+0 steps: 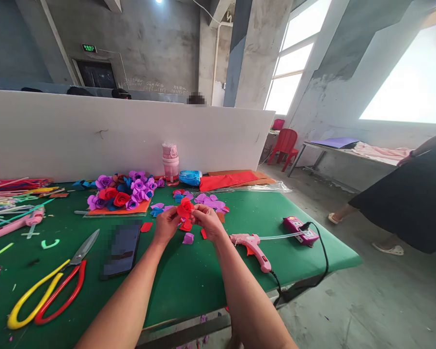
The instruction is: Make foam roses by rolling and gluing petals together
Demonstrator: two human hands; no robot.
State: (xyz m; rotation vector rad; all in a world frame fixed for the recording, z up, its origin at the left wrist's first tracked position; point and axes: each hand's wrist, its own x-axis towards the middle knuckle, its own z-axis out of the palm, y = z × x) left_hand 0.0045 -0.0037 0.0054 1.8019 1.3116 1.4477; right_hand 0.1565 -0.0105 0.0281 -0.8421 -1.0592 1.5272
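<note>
Between my two hands, a red paper rose (185, 208) is held up above the green table. My left hand (166, 225) pinches it from the left, fingers closed. My right hand (208, 221) grips its right side with the fingertips. Loose purple petals (211, 200) lie just behind the hands, with some blue and red ones among them. Below the rose sits a single purple petal (188, 238). To the right of my right hand rests a pink glue gun (252, 245) with a clear glue stick in its back. Finished paper roses (131, 190) are heaped at the back left.
Scissors (58, 286) and a phone (121, 248) lie left of my arms. A pink bottle (171, 164) stands by the white partition (131, 131). At right is a power socket (301, 231) with a black cable. A person in dark clothing (407, 194) is beyond the table's right edge.
</note>
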